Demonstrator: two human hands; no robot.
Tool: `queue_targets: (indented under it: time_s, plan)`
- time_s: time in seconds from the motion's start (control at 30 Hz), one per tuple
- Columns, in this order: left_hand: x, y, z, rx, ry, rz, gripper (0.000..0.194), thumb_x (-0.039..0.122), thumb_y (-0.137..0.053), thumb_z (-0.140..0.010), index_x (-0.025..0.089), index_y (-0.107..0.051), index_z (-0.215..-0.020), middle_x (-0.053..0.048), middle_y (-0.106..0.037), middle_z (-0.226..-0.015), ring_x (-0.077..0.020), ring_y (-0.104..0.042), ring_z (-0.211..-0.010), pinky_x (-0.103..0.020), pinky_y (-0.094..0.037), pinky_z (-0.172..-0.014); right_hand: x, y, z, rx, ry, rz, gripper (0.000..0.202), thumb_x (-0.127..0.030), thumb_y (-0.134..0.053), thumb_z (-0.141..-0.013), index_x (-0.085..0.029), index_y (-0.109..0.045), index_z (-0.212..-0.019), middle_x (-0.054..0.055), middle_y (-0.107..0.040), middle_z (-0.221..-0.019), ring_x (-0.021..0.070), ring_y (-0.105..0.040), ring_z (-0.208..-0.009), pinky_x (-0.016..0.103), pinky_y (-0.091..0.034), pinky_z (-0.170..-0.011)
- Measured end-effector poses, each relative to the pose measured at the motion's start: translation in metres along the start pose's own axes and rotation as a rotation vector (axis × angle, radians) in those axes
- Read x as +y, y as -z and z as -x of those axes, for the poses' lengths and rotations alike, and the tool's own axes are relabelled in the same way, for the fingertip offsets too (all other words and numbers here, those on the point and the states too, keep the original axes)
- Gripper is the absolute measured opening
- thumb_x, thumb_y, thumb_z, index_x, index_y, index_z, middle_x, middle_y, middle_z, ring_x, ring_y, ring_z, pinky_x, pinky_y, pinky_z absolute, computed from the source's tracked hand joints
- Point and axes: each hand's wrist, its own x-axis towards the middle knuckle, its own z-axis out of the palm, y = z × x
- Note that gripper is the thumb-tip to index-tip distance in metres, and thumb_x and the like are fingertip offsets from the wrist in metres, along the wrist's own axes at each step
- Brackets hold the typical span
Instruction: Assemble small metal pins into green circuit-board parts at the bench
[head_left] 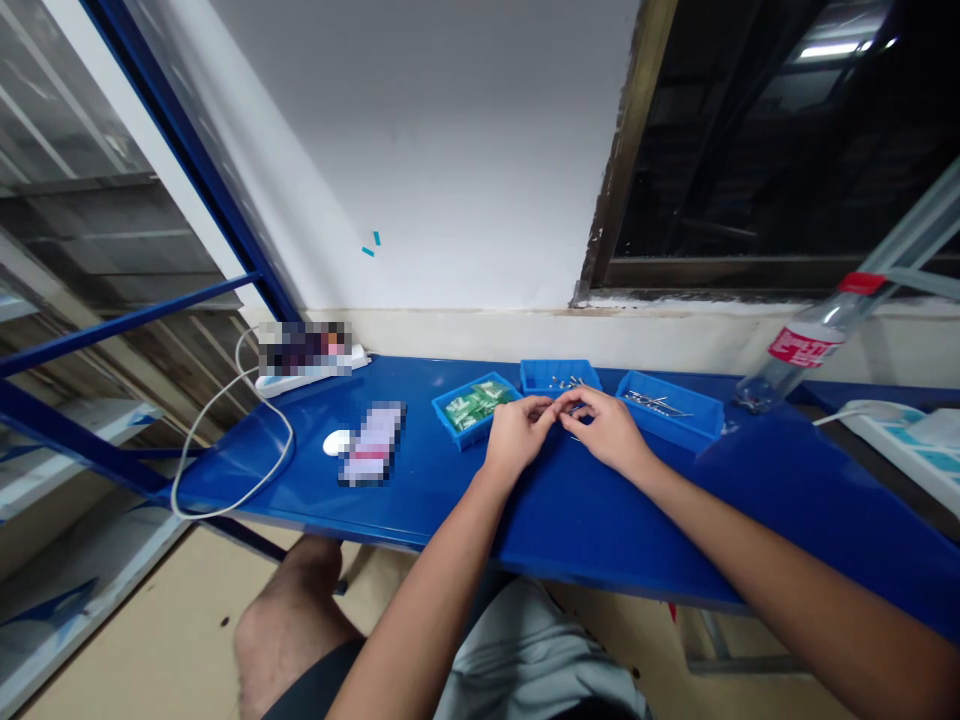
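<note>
Over the blue table, my left hand (517, 432) and my right hand (602, 430) meet with their fingertips pinched together. Whatever lies between the fingers is too small and too covered to name. A blue bin (463, 437) with small green packets (478, 403) stands just left of my left hand. Behind my hands is a second blue bin (556, 372) with small metal parts in it, partly hidden by my fingers. To the right of my right hand, a third blue bin (679, 425) holds thin metal rods (654, 402).
A plastic bottle (795, 350) with a red cap stands tilted at the right, near a white power strip (900, 440). On the left lie a blurred-out flat object (373, 443), a white round object (337, 443) and a white cable (289, 440). The table's front edge (600, 585) runs above my legs.
</note>
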Motion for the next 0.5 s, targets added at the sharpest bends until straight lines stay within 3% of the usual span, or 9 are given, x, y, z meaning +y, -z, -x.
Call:
queue_targets:
  time_s: [0.27,0.5]
  plan:
    - [-0.0042,-0.0027,-0.0012,0.036,0.005,0.053,0.017,0.004,-0.072,-0.088,0.016,-0.077,-0.098,-0.006,-0.083,-0.095,-0.0192,-0.080,-0.087,-0.034,-0.066,-0.088,0.0000,-0.0031,0.0010,0.042,-0.070,-0.013,0.017,-0.037,-0.068,-0.093,-0.023,-0.074,-0.102,0.007,-0.079,-0.103,0.0225,-0.075,-0.084,0.039,-0.064,-0.077]
    - [-0.0071,-0.0041,-0.0031,0.042,-0.013,0.142,0.035,-0.003,-0.067,-0.086,0.016,-0.072,-0.116,-0.010,-0.082,-0.107,-0.0180,-0.080,-0.093,-0.033,-0.066,-0.091,0.0055,-0.0050,0.0006,0.016,-0.091,-0.073,0.021,-0.031,-0.070,-0.088,-0.022,-0.072,-0.108,0.006,-0.075,-0.095,0.0212,-0.072,-0.086,0.035,-0.062,-0.075]
